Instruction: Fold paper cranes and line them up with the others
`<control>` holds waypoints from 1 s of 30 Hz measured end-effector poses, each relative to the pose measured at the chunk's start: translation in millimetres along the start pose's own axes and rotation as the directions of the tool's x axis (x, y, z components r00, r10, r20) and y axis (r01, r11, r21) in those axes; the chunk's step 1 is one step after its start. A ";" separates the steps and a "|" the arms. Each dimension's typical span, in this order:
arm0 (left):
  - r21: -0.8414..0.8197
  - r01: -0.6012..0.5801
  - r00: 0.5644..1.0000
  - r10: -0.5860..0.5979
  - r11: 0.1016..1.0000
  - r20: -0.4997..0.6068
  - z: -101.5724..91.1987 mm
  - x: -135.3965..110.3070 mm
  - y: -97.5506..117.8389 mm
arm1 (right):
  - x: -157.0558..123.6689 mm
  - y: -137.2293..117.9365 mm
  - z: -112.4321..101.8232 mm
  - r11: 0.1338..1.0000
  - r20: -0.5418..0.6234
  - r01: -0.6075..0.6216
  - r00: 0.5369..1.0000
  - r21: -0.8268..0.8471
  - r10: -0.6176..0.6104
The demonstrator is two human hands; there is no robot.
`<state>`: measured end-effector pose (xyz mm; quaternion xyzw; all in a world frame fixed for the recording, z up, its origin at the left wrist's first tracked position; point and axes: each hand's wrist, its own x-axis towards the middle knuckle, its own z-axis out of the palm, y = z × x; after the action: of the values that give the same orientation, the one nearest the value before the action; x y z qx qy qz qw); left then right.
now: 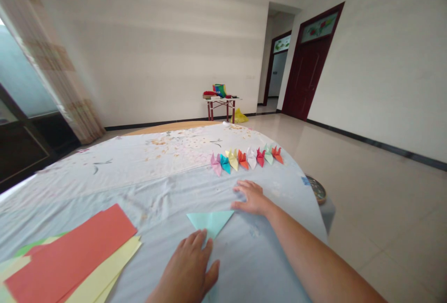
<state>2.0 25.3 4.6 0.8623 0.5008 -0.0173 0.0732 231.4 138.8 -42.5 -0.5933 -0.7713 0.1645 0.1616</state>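
Observation:
A pale turquoise sheet of paper, folded into a triangle (211,221), lies flat on the cloth with its long edge away from me and a point toward me. My left hand (190,263) rests at its near side, fingertips on or right by the paper and the thumb spread apart. Off the triangle's right corner, my right hand (250,197) hovers over or rests on the cloth, fingers apart and holding nothing. Beyond it stands a row of several folded paper cranes (242,159) in pink, blue, yellow, orange, white, red and green.
Coloured paper sheets (80,252), red on top with yellow and green below, lie at the left. A flowered cloth (167,149) covers the far part of the round table. Past its right edge sits a round-topped object (316,189). A small table (221,100) stands by the wall.

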 end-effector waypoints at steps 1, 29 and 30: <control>-0.005 -0.006 1.000 0.006 1.000 -0.009 0.7 0.7 -0.7 | 0.8 -0.5 1.3 1.000 -0.049 -0.012 0.999 0.014 0.012; -0.435 0.364 0.855 -0.481 0.823 -0.195 12.4 21.4 -38.4 | 5.9 -61.3 21.3 0.920 0.198 0.174 0.946 0.352 -0.255; -0.464 0.359 0.845 -0.493 0.810 -0.206 15.4 23.0 -38.7 | 5.3 -61.2 21.5 0.912 0.207 0.162 0.945 0.377 -0.253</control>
<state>-19.5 61.7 -17.3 0.6822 0.6809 0.2098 0.1642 167.8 127.8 -34.2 -0.4427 -0.8020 0.3565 0.1836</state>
